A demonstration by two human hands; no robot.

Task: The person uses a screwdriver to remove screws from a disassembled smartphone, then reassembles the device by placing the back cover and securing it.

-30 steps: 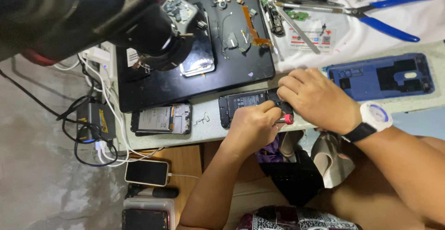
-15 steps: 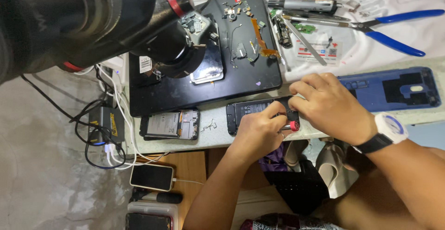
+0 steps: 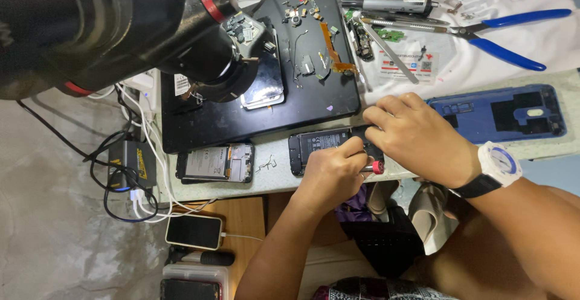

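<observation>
Phone (image 3: 329, 146), opened with its back off, lies at the near edge of the surface (image 3: 272, 179), under both hands. Since a second ago the hands have barely shifted on it; only the camera has drifted, so the same work on the phone's right end appears to go on. The left hand (image 3: 332, 170) is curled shut around a small screwdriver (image 3: 373, 167) whose red end pokes out at 3 o'clock of the fist. The right hand (image 3: 417, 137), with a white watch (image 3: 498, 162) on the wrist, rests on the phone's right end, fingers bent down onto it; whether it pinches anything I cannot tell. The phone shows a dark battery with pale print in a black frame; its right part is hidden by the hands.

At 9 o'clock of it lies a second opened phone (image 3: 215, 163). Beyond, at 11 o'clock, a black mat (image 3: 302, 103) carries small parts and an orange flex strip (image 3: 331, 49), part-covered by a big black microscope (image 3: 121, 28). At 3 o'clock sits a blue back cover (image 3: 501, 114); farther, at 1 o'clock, blue-handled pliers (image 3: 501, 34).
</observation>
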